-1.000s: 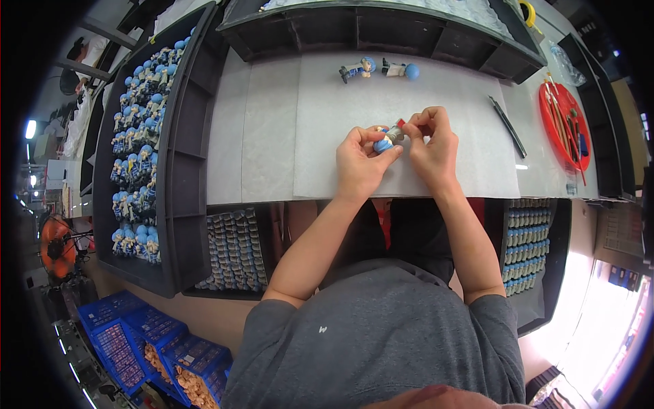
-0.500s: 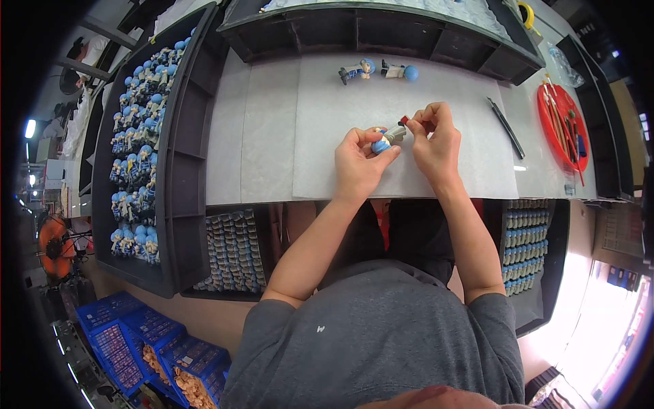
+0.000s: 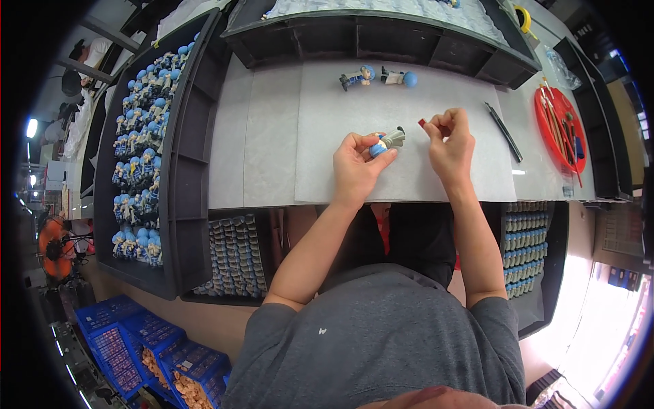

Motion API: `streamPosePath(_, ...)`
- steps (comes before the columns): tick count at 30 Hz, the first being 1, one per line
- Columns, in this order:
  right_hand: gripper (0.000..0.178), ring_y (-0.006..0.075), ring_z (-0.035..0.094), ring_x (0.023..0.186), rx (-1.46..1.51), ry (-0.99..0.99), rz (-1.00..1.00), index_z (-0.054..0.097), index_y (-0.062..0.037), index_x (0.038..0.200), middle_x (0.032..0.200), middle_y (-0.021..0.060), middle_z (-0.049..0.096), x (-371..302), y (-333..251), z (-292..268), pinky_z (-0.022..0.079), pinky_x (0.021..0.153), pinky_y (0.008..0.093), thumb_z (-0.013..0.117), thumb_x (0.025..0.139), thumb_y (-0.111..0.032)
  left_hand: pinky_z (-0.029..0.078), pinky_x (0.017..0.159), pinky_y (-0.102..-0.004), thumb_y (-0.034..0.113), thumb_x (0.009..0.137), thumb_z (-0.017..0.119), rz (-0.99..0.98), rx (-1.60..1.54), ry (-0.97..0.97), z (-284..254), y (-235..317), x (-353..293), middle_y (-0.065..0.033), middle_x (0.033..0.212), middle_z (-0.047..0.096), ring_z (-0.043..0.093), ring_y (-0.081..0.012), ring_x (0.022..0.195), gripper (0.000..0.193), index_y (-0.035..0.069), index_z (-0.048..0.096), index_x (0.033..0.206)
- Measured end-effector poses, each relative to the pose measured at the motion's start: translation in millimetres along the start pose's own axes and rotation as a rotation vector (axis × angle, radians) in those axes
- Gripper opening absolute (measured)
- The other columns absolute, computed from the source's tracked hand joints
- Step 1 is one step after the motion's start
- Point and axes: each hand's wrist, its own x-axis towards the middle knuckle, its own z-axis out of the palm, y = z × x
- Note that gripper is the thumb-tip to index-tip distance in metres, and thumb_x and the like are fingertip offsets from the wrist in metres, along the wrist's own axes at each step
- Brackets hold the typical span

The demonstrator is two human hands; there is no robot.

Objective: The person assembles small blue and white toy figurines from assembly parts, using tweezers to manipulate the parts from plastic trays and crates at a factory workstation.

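Gripping a figurine [image 3: 390, 142] at its blue-headed end, the left hand [image 3: 357, 167] is closed between thumb and fingers. The figurine is held tilted above the white sheet [image 3: 327, 123] on the tabletop [image 3: 266, 143], with its grey lower body and dark foot directed toward the upper right. The right hand [image 3: 451, 151] is drawn into a pinch on a small red piece [image 3: 422, 123], which projects from the fingertips on the side facing the left hand. The red piece and the figurine are apart.

Two further figurines lie on the sheet beyond the hands, near the upper black tray: a blue-patterned figurine [image 3: 357, 78] on the left, and beside it a pale figurine [image 3: 395, 78] with its round blue head to the right. A black pen-like tool [image 3: 503, 131] lies obliquely at the right of the sheet. Farther right, a red dish [image 3: 540, 109] carries several slender brushes [image 3: 560, 126].

Left of the work area, a deep black tray [image 3: 187, 177] contains rows of blue-headed figurines [image 3: 139, 163]. The upper black tray [image 3: 381, 44] stands along the far side of the tabletop.
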Motion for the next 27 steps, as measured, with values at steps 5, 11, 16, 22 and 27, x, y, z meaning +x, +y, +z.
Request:
streamPosePath(5,0.023,0.0129,0.058,0.066,0.134,0.044,-0.064,0.040,-0.0029,0.081,0.070,0.0076,0.058,-13.4,-4.1,3.3,0.045,0.062,0.0250,0.060,0.075,0.007,0.049,0.079,-0.0245,-0.008,0.071,0.067,-0.053,-0.043,-0.018,-0.8,6.0,4.1,-0.0148,0.099,0.059,0.057,-0.0137,0.086,0.026,0.002,0.050,0.088)
streamPosePath(11,0.018,0.0163,0.058,0.063,-0.006,0.058,-0.045,0.044,-0.0010,0.083,0.070,0.0095,0.057,-4.5,3.9,-1.8,0.046,0.059,0.0272,0.059,0.077,0.007,0.049,0.079,-0.0262,-0.010,0.071,0.065,-0.017,-0.082,-0.060,-5.8,-3.5,4.2,-0.0168,0.107,0.056,0.057,-0.0158,0.088,0.025,0.002,0.050,0.088)
streamPosePath(16,0.017,0.0179,0.059,0.073,-0.203,-0.076,-0.012,0.050,-0.0012,0.087,0.082,0.0098,0.059,-7.2,10.1,-25.9,0.047,0.062,0.0275,0.062,0.075,0.004,0.049,0.082,-0.0279,-0.013,0.070,0.063,0.078,-0.075,-0.136,-10.0,-5.5,1.6,-0.0161,0.118,0.048,0.056,-0.0190,0.094,0.029,0.003,0.050,0.090)
streamPosePath(22,0.029,0.0244,0.059,0.087,-0.012,-0.112,-0.210,0.056,-0.0022,0.098,0.103,0.0119,0.060,-24.0,-12.8,-22.1,0.049,0.067,0.0295,0.067,0.072,-0.001,0.048,0.085,-0.0290,-0.014,0.070,0.062,0.020,-0.055,-0.185,-13.3,3.0,-0.8,-0.0150,0.117,0.048,0.056,-0.0195,0.097,0.031,0.004,0.048,0.092)
streamPosePath(27,0.031,0.0240,0.060,0.082,0.052,-0.274,-0.259,0.059,-0.0013,0.098,0.093,0.0116,0.062,-33.1,-24.2,-9.5,0.050,0.068,0.0303,0.070,0.069,-0.001,0.048,0.085,-0.0287,-0.015,0.071,0.060,0.046,-0.108,-0.207,-16.7,6.2,0.7,-0.0174,0.117,0.049,0.055,-0.0193,0.098,0.040,0.003,0.043,0.102)
